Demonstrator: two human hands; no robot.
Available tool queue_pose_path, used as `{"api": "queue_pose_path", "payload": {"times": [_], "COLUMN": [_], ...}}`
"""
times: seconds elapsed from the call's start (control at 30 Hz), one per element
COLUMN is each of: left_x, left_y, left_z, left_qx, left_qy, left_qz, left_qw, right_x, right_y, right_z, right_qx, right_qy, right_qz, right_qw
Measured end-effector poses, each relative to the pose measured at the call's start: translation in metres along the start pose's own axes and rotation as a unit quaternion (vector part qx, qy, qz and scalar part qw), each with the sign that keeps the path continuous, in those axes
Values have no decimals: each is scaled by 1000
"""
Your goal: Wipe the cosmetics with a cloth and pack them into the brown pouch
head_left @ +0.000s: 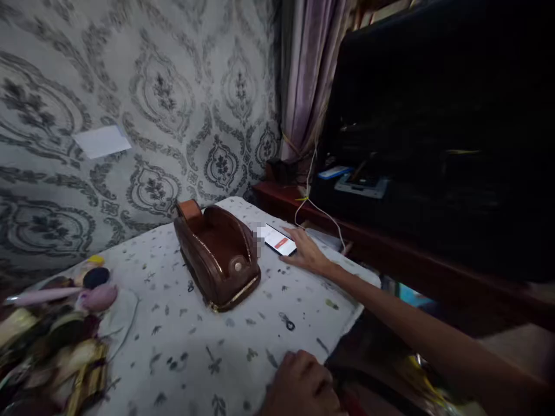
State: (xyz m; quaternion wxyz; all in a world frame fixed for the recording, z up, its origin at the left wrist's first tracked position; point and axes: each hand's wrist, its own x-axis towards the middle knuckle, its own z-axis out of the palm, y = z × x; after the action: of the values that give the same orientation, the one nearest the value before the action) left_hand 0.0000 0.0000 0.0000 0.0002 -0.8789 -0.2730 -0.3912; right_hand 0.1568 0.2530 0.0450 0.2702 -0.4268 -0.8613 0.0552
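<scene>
Evidently, right grip [307,252] pinching slim rectangular phone [278,241]; left hand [300,386] fisted; smooth brown bag [219,267] gaping.

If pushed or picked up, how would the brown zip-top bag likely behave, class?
The brown zip-top bag may flex but hold shape: its open walls stand unsupported. It is probably light for its size, as only lining shows inside. Long and low, it would likely slide rather than tip.

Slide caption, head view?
Right hand at a lit rectangular phone beside an open brown leather-look bag on white printed cloth.
</scene>
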Motion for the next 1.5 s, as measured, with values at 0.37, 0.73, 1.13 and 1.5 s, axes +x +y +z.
{"api": "queue_pose_path", "payload": {"times": [0.37, 0.73, 1.13, 1.5], "left_x": [7, 7, 7, 28], "left_y": [8, 5, 9, 22], "left_z": [-21, -19, -22, -64], "left_qx": [54, 68, 85, 30], "left_qy": [-103, -52, -89, -163], "left_qz": [0, 27, 12, -54], "left_qw": [993, 996, 992, 985], "right_x": [-3, -1, -2, -8], "right_y": [-5, -9, -4, -51], "right_z": [-3, -6, -6, -27], "right_qx": [11, -22, 65, 167], "right_qy": [17, -4, 79, 182], "right_qz": [10, 53, 57, 16], "right_qw": [1000, 998, 993, 969]}}
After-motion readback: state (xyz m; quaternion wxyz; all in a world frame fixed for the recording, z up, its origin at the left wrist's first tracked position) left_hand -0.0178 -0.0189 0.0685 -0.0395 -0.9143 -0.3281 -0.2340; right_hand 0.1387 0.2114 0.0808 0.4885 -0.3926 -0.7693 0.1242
